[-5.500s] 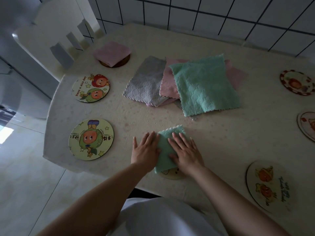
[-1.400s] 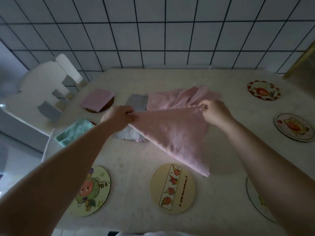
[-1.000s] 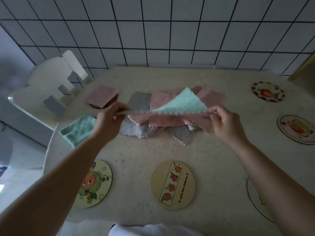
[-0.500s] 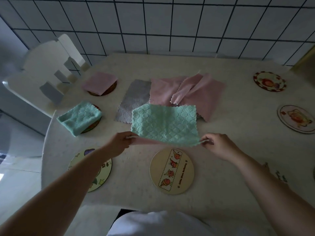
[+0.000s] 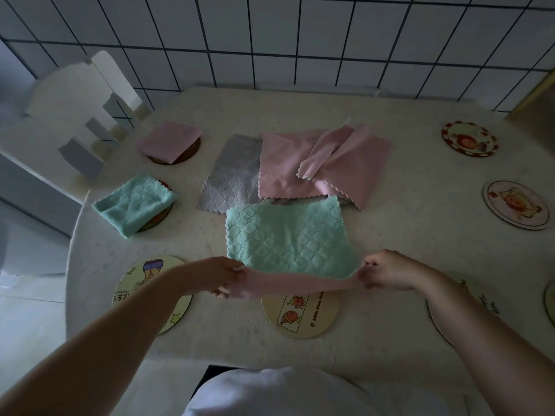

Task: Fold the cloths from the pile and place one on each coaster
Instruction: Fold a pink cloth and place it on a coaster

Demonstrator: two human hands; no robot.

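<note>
A two-sided cloth, green on top and pink underneath, lies spread on the table in front of me. My left hand pinches its near left corner and my right hand its near right corner, the pink edge stretched between them. Just under that edge sits a bare beige coaster. Behind lies the pile: a grey cloth and pink cloths. A folded pink cloth and a folded green cloth each rest on a coaster at the left.
More bare coasters ring the table: one near left under my forearm, two at the right, others partly hidden by my right arm. A white chair stands at the far left. A tiled wall backs the table.
Both hands drew the cloth's near edge a little closer to me and lower, over the beige coaster. The green face now lies flatter on the table.
</note>
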